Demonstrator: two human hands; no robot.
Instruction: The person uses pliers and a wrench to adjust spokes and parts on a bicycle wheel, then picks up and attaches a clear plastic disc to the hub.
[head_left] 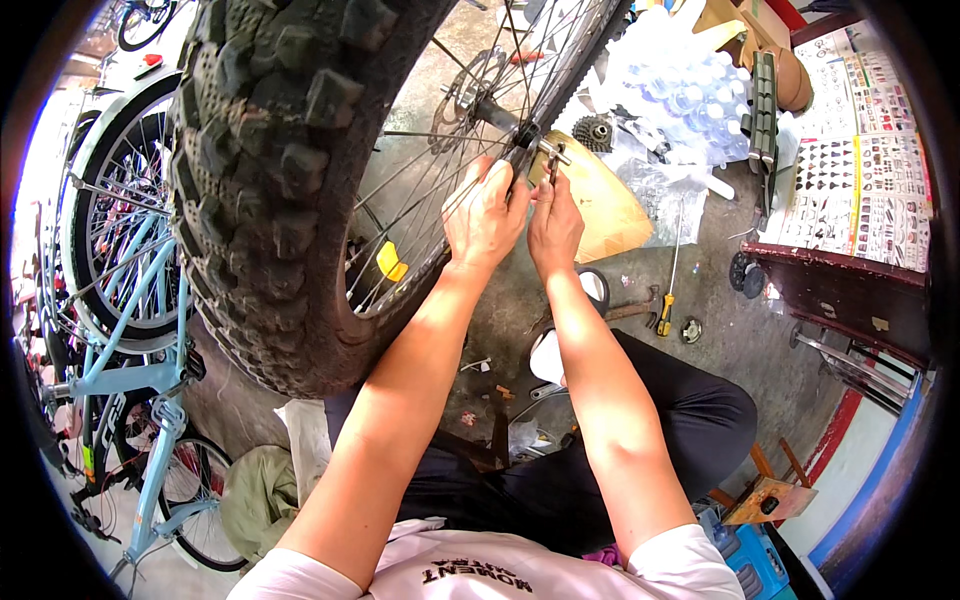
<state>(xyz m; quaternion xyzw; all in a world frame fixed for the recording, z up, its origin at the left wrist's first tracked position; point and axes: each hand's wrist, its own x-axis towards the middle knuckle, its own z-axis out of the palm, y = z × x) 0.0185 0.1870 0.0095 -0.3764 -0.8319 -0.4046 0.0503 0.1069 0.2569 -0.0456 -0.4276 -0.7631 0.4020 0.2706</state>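
A bicycle wheel with a thick knobby tyre (290, 170) stands upright at my left, close to me. Its hub (495, 115) has a silver axle end pointing right and a brake disc (465, 100) on the far side. My left hand (482, 215) is beside the spokes just below the hub, fingers bent and closed; what they grip is hidden. Close by, my right hand (556, 222) pinches a slim metal tool (554, 160) that stands up against the axle end. The tool's exact kind is not clear.
On the floor lie a yellow-handled screwdriver (667, 312), a hammer (630, 308), a gear cassette (592, 132) and brown cardboard (605, 205). Plastic bottles (680, 90) are heaped at the back right. A dark wooden table (840, 300) stands right; a light blue bicycle (150, 375) stands left.
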